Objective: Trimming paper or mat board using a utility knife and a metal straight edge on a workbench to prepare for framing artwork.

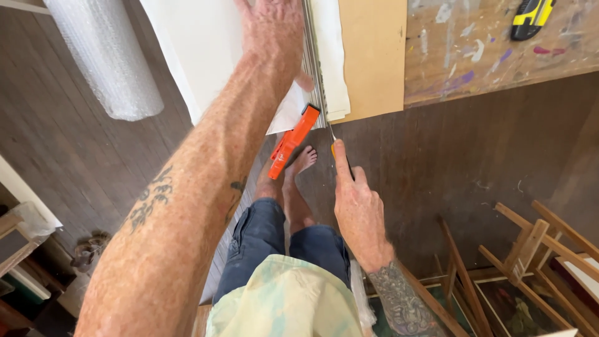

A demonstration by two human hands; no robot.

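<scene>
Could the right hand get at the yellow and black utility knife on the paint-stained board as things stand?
Probably not straight away: the right hand already grips a small cutting knife at the table edge, and the utility knife lies far across the paint-stained board. Nothing blocks the way.

head view | worn on the person's head, faces steeply down | close on both forearms | table edge [437, 87] toward 12 o'clock, wooden floor [449, 168] below | single view

Both forearms bare and tattooed, left hand [272, 28], right hand [357, 209]. Dark blue shorts [262, 240], pale tie-dye shirt [284, 299], bare feet [302, 161].
</scene>
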